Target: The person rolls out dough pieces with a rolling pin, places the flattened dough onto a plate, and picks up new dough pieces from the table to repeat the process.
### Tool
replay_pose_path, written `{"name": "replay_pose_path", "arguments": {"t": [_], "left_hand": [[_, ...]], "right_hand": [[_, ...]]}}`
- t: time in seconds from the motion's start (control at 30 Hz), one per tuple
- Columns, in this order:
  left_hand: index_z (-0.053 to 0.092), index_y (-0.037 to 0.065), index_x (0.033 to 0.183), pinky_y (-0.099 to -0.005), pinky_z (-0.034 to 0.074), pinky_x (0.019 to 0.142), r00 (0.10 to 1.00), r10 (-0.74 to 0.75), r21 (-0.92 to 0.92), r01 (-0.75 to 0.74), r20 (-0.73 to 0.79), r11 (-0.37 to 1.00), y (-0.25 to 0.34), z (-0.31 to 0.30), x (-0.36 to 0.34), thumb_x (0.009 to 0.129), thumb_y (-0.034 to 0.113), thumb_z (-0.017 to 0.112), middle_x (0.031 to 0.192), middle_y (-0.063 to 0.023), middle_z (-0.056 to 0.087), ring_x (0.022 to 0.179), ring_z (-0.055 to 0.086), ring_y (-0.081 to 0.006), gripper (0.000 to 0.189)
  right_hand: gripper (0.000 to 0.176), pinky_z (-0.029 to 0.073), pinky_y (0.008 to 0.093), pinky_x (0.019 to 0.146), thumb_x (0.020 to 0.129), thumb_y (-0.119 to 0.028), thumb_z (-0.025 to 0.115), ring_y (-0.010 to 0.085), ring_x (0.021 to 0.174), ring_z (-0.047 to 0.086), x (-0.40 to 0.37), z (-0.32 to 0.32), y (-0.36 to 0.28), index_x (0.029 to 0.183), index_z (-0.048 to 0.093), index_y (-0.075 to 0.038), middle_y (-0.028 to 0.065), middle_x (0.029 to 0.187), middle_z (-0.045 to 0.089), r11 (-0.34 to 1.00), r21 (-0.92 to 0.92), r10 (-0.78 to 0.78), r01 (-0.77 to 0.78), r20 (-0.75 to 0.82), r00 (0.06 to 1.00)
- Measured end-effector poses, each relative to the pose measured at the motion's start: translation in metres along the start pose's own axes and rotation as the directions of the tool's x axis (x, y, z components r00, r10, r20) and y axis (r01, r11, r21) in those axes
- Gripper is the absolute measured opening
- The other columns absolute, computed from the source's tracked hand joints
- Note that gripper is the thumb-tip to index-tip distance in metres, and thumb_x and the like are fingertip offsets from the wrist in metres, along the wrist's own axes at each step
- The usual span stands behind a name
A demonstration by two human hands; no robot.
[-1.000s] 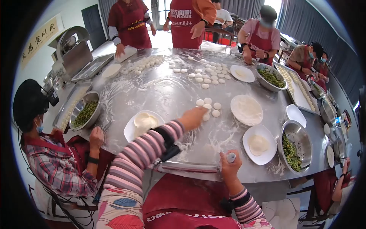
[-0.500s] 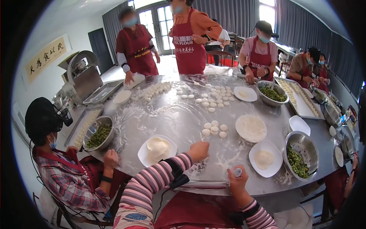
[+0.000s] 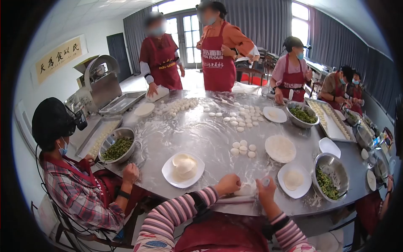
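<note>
My left hand (image 3: 228,184) is closed near the table's front edge; what its fingers hold, if anything, is hidden. Close by on its right, my right hand (image 3: 267,192) grips what looks like a small rolling pin (image 3: 265,181), its pale rounded end poking out at the top. A whitish patch (image 3: 245,190), either dough or flour, lies between the two hands. Several small dough rounds (image 3: 243,149) sit just beyond them. A square plate (image 3: 167,169) with stacked flat dough wrappers (image 3: 184,166) stands to the left, and another plate (image 3: 303,191) with wrappers to the right.
Steel bowls of chopped green filling stand at right (image 3: 344,168), far right (image 3: 314,122) and left (image 3: 131,145). A round plate (image 3: 280,149) lies ahead. More dough pieces (image 3: 243,117) and trays of dumplings (image 3: 331,126) are farther off. A seated person (image 3: 84,176) is close on my left; several aproned people are across.
My left hand has drawn in toward my right hand, away from the dough rounds. The right hand keeps its grip. My view has shifted slightly, and the person at the far right has raised a hand.
</note>
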State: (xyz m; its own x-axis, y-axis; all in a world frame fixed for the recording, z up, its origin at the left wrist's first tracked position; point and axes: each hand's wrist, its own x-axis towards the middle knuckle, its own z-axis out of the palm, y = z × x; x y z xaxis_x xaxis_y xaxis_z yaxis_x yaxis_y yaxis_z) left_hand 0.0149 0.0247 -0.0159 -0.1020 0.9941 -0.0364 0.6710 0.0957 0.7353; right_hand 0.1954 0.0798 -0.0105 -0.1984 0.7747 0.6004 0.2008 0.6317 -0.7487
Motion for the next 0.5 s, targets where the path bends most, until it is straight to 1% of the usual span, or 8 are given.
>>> {"name": "replay_pose_path", "arguments": {"t": [0.03,0.07,0.13,0.2,0.23,0.37,0.47,0.5], "left_hand": [[0.065,0.006,0.071,-0.0349,0.048,0.062,0.999,0.023,0.066,-0.02,-0.04,0.998,-0.003,0.0,-0.003,0.061,0.015,0.065,0.068,-0.012,0.063,0.065,0.061,-0.0259,0.013],[0.065,0.006,0.071,-0.0349,0.048,0.062,0.999,0.025,0.065,-0.022,-0.046,0.998,-0.006,-0.002,-0.005,0.061,0.015,0.065,0.068,-0.012,0.063,0.065,0.061,-0.0259,0.013],[0.065,0.004,0.076,-0.0324,0.047,0.061,0.998,0.038,0.027,-0.04,0.049,0.999,-0.006,-0.004,-0.013,0.064,0.016,0.066,0.069,-0.0112,0.063,0.064,0.061,-0.0227,0.017],[0.065,0.004,0.076,-0.0334,0.047,0.061,0.999,0.032,0.062,-0.034,0.034,0.998,0.007,-0.004,-0.014,0.064,0.017,0.065,0.069,-0.0117,0.063,0.064,0.061,-0.0238,0.017],[0.065,0.005,0.076,-0.0343,0.047,0.061,0.999,0.033,0.093,-0.034,0.012,0.995,0.013,-0.005,-0.012,0.065,0.018,0.064,0.068,-0.0123,0.063,0.064,0.061,-0.0249,0.017],[0.065,0.005,0.072,-0.0345,0.046,0.06,0.996,0.064,0.062,-0.068,0.069,0.996,0.009,-0.004,0.001,0.066,0.018,0.062,0.066,-0.0117,0.062,0.064,0.061,-0.0249,0.014],[0.063,0.004,0.069,-0.0381,0.047,0.062,0.987,0.124,0.123,-0.136,0.1,0.983,0.0,-0.002,-0.004,0.064,0.015,0.06,0.069,-0.0147,0.062,0.066,0.061,-0.0291,0.013],[0.062,0.004,0.069,-0.0382,0.046,0.063,0.991,0.065,0.03,-0.069,0.119,0.997,0.003,-0.006,-0.012,0.064,0.015,0.06,0.069,-0.015,0.062,0.067,0.06,-0.0298,0.013]], "right_hand": [[0.02,0.039,0.0309,0.046,0.07,-0.005,0.069,0.0184,0.047,0.05,-0.008,-0.004,0.002,0.072,0.049,-0.003,0.0124,0.056,0.052,1.0,-0.001,-0.007,0.007,0.004,1.0],[0.02,0.04,0.0323,0.047,0.07,-0.006,0.069,0.022,0.047,0.052,-0.016,-0.008,0.003,0.073,0.049,-0.002,0.0137,0.056,0.053,0.993,0.09,0.069,-0.071,0.023,0.997],[0.02,0.041,0.0337,0.048,0.07,-0.007,0.069,0.0257,0.048,0.053,-0.015,-0.008,0.004,0.074,0.05,-0.002,0.015,0.057,0.054,0.972,0.178,0.147,-0.153,0.05,0.988],[0.021,0.043,0.0362,0.049,0.069,-0.008,0.069,0.0325,0.051,0.055,0.007,0.01,0.006,0.076,0.051,-0.001,0.0172,0.059,0.055,1.0,0.008,-0.03,0.03,-0.032,0.999],[0.02,0.043,0.0365,0.05,0.069,-0.008,0.068,0.035,0.053,0.056,0.016,0.019,0.003,0.078,0.052,-0.002,0.0177,0.059,0.055,1.0,-0.009,-0.004,0.004,-0.043,0.999],[0.021,0.042,0.0372,0.048,0.069,-0.009,0.069,0.0351,0.052,0.055,0.016,0.015,0.002,0.079,0.052,-0.002,0.0168,0.057,0.054,0.999,0.017,0.033,-0.034,0.009,0.999],[0.021,0.04,0.036,0.051,0.069,-0.009,0.07,0.0281,0.051,0.049,-0.015,-0.011,-0.004,0.076,0.051,-0.002,0.0129,0.059,0.052,0.999,-0.025,-0.029,0.028,-0.027,0.999],[0.021,0.039,0.0358,0.05,0.069,-0.008,0.069,0.0273,0.051,0.049,-0.022,-0.015,-0.004,0.075,0.05,-0.002,0.0124,0.058,0.051,0.997,0.047,0.068,-0.068,0.004,0.998]]}}
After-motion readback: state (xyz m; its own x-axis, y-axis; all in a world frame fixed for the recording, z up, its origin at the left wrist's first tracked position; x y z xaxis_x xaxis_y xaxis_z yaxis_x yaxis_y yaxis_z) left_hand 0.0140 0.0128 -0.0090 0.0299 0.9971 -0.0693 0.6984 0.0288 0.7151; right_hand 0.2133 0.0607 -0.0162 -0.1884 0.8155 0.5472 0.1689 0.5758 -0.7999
